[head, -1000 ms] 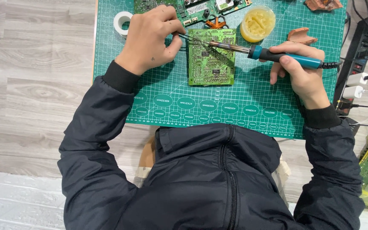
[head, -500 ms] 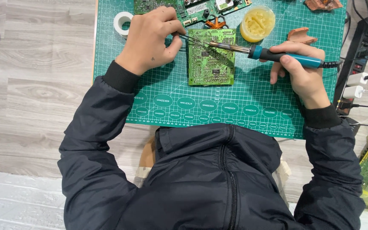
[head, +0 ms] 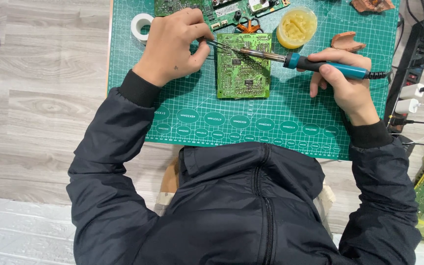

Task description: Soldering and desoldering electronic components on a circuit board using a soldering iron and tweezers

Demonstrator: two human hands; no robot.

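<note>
A green cutting mat [head: 197, 98] with a white grid and a row of white-outlined oval labels along its near edge covers the wooden table [head: 40, 98]. A second, larger circuit board [head: 182, 6] lies at the mat's far edge. At the mat's middle lies a square green circuit board [head: 244, 73], flat, solder side up. The right hand [head: 344, 83] wraps its fingers closed around the blue handle of a soldering iron [head: 320, 65], whose metal tip rests on the board's far left part. The left hand [head: 172, 44] pinches slim tweezers [head: 218, 45] between thumb and fingers, their points meeting the board just beside the iron's tip. A round yellow tub of paste [head: 297, 25] sits open beyond the board, near the iron's shaft. A white roll of tape [head: 141, 24] lies at the mat's far left corner, just beside the left hand. A black power strip [head: 415, 49] with white plugs runs along the mat's right edge.
</note>
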